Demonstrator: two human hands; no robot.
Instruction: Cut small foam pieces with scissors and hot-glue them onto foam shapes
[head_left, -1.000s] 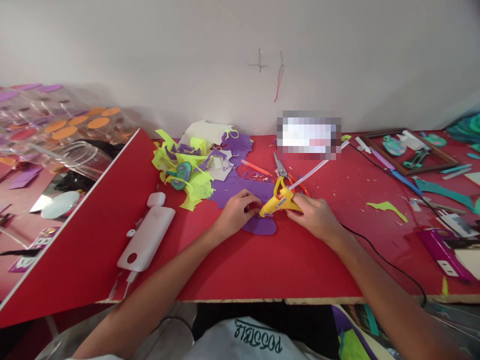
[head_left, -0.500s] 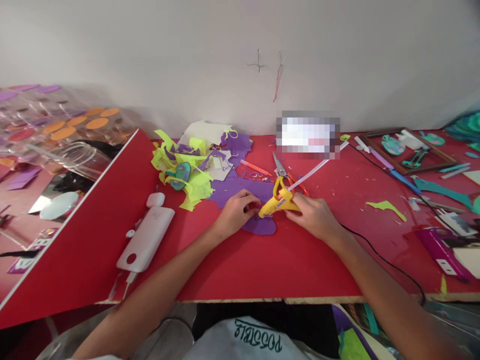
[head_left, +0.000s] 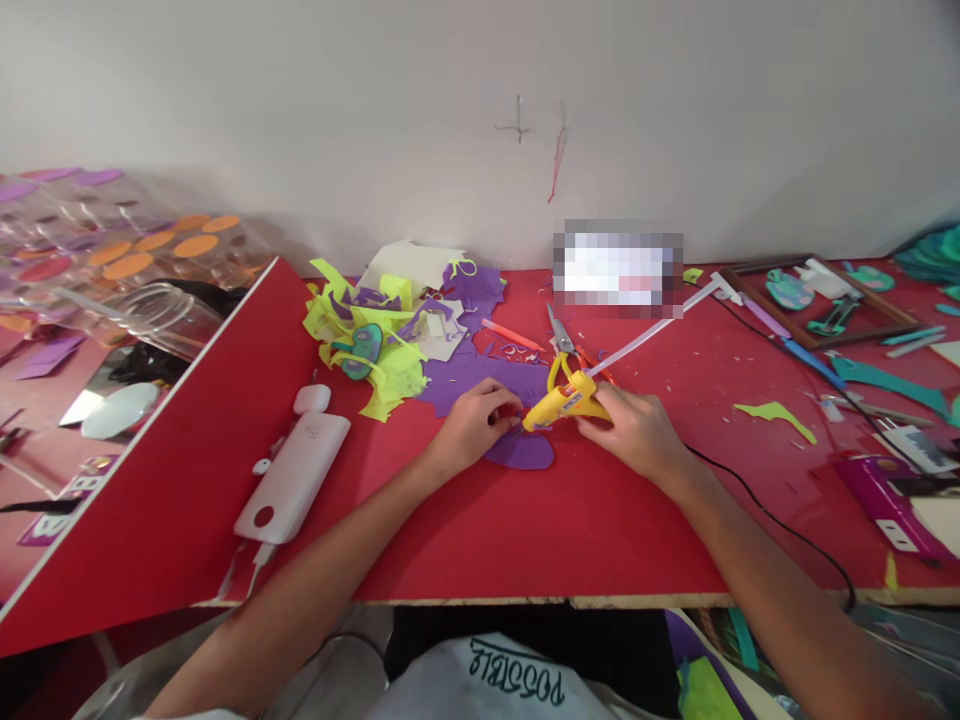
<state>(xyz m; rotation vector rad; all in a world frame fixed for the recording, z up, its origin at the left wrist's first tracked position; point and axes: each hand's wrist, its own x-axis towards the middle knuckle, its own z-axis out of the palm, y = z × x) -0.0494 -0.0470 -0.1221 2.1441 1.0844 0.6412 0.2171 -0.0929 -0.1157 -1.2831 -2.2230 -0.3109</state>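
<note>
My right hand (head_left: pixel 637 430) is wrapped round the handle of a yellow hot glue gun (head_left: pixel 559 402), its nozzle pointing down and left. A long clear glue stick (head_left: pixel 645 336) sticks out of the back of the gun. Under the nozzle lies a rounded purple foam piece (head_left: pixel 525 453), flat on the red table. Fingers curled into a pinch, my left hand (head_left: pixel 471 428) is closed on the upper left edge of that piece; its fingertips are partly hidden. Scissors (head_left: pixel 559 335) with an orange-red handle lie just behind the gun.
Purple foam sheet (head_left: pixel 487 383) and yellow-green scraps (head_left: pixel 397 370) are heaped at the back left. A white power bank (head_left: pixel 296 480) lies beside a slanted red board (head_left: pixel 165 430). To the right are a wooden frame (head_left: pixel 892 335), a black cord (head_left: pixel 757 508) and a magenta tool (head_left: pixel 885 500).
The glue gun has lifted slightly and shifted right, its nozzle now away from the spot by my left fingertips. The glue stick swung right with it. My left hand stays in place.
</note>
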